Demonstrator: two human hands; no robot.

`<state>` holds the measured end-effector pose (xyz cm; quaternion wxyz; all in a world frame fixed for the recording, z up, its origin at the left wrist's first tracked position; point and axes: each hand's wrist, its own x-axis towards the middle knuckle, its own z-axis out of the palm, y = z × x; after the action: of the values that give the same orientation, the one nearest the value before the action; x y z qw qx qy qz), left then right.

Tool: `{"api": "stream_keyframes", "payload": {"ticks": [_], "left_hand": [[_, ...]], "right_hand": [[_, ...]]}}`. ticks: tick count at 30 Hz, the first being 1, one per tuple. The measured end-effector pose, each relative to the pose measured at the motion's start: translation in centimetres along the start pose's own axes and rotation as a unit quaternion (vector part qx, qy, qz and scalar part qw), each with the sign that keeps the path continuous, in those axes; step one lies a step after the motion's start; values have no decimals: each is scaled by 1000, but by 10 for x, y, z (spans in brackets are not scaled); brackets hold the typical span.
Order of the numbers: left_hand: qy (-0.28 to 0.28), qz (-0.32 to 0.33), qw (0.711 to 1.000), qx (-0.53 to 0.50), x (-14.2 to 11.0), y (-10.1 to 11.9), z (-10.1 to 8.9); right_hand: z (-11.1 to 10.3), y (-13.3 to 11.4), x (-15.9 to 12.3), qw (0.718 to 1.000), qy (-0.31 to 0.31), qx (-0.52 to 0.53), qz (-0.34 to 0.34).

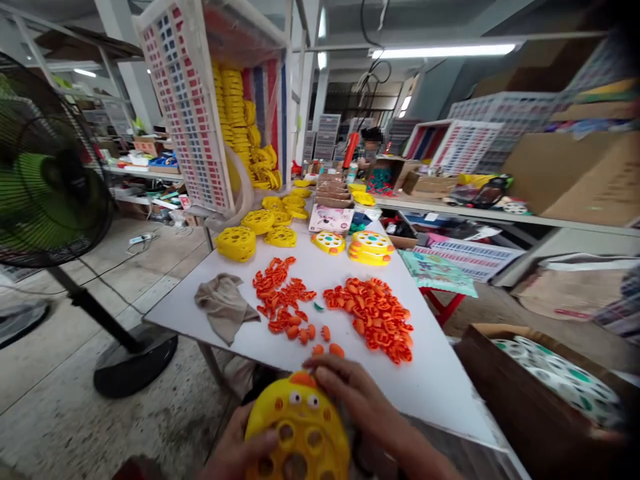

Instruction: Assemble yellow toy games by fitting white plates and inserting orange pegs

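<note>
Left fingers (262, 444) gripping yellow shell (301, 425); right fingers (345, 375) on orange crest (301, 379), grip unclear.
Drop risk, nearside of desk (435, 393): slack left hold.

From my end I see the toy (300, 417) between the left hand (237, 447) and right hand (357, 393), before the table (435, 390). On it, I have a cloth (223, 307) left of two side-by-side piles, the left pile (280, 293) and the right pile (377, 317), with boxes (331, 218) behind them. I find the fan (45, 173) left of the table, a crate (187, 113) of shells (233, 100) behind at left, and a carton (495, 387) at right.
</note>
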<state>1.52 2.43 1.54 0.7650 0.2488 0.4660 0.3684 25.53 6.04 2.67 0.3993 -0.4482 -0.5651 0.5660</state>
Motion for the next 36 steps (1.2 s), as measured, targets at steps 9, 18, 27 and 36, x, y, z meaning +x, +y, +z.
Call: {"api": "stream_keyframes", "payload": {"ticks": [9,18,27,36], "left_hand": [[58,37,995,-77,19,21,-3],[105,30,990,-90,25,23,-20],[127,29,988,-87,30,20,-27],[147,-3,985,-91,29,23,-27]], "right_hand": [[-44,26,99,962,102,-241,-77],[-68,28,183,888,140,-436,-44],[-69,24,238,840,81,-535,-29],[-70,24,235,829,66,-554,-42]]}}
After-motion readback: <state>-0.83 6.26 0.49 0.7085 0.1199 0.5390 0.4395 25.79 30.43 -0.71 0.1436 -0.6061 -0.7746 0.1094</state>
